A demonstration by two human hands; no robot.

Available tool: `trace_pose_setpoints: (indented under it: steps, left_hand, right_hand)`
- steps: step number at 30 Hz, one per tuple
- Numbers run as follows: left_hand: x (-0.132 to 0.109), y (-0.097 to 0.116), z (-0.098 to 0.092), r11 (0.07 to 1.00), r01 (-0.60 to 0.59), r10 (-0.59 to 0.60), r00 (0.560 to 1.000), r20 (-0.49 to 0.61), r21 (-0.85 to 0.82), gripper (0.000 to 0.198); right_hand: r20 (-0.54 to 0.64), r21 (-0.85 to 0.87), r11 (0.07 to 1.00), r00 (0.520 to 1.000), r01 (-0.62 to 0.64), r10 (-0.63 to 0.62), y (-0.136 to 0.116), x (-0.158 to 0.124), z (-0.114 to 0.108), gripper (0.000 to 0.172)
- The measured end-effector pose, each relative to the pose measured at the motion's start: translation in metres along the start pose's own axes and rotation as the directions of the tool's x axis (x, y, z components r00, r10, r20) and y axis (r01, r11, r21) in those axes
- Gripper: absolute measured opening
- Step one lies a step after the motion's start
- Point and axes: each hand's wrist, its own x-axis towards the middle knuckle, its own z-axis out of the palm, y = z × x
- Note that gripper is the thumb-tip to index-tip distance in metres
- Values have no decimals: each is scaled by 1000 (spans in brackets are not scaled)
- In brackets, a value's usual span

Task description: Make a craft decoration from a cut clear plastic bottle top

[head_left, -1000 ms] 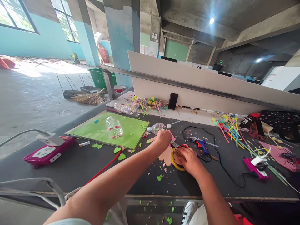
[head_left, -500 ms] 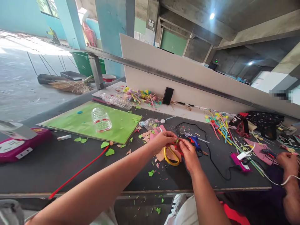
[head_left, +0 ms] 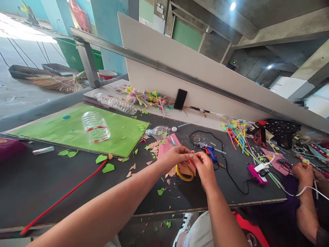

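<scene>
My left hand (head_left: 177, 158) and my right hand (head_left: 205, 168) meet fingertip to fingertip above the table. Both are closed in a pinch on something small; a speck of green shows between them, but its kind is hidden. Just below the fingers lie yellow-handled scissors (head_left: 185, 174), partly covered by my left hand. Pink paper (head_left: 164, 150) and peach paper scraps lie under and around them. To the right of my hands rests a blue glue gun (head_left: 212, 154) with a black cord.
A green sheet (head_left: 123, 133) bears a cut clear bottle piece (head_left: 95, 127). A small clear bottle (head_left: 158, 132), a phone (head_left: 180, 98), bundled colourful stems (head_left: 239, 133) and a magenta power strip (head_left: 257, 174) stand or lie around. At right, a co-worker's hands (head_left: 304, 173) work with a white cord nearby.
The view has swung, so the things on the left sit farther left. My hands stay together, with the fingertips drawn closer. More of the co-worker's hands shows at the right.
</scene>
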Motion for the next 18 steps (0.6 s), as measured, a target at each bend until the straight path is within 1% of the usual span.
trace_pose_setpoints:
  steps: [2,4,6,8,10,12,13,15,16,17,18]
  left_hand:
    - [1,-1,0,996,4,0,999,-41,87,35]
    - [2,-4,-1,991,-3,12,998,-65,136,31]
    - [3,-6,-2,991,-10,20,997,-73,137,29]
    - [3,-5,-3,995,2,8,995,-99,97,28]
    - [2,2,-6,996,19,-7,991,-131,88,28]
    - [0,16,-14,983,-6,36,986,-161,183,26]
    - [0,24,-20,964,-41,90,980,-175,263,25]
    - [0,42,-37,908,-105,213,949,-231,406,23]
    - [1,50,-48,887,-114,264,921,-288,448,21]
    - [3,56,-60,880,-106,300,880,-367,464,20]
    - [5,60,-73,884,-74,305,839,-450,462,19]
  right_hand:
    - [11,-31,1000,1000,5,-5,0,0,1,21]
    - [31,-35,999,1000,1,0,1,0,2,22]
    - [52,-27,1000,999,-7,8,1,-1,4,24]
    - [64,-17,1000,998,-11,12,2,-1,5,25]
    - [56,-7,1000,998,-13,14,2,-2,5,24]
    - [35,0,1000,999,-27,27,2,-2,4,24]
    - [28,-2,999,999,-40,40,3,-2,3,24]
    - [23,-18,999,999,-41,42,4,-2,1,26]
    - [21,-38,999,999,-30,31,5,-2,0,27]
    - [23,-63,998,1000,-18,19,5,-2,0,28]
    - [24,-87,996,1000,-9,11,6,-2,-1,29]
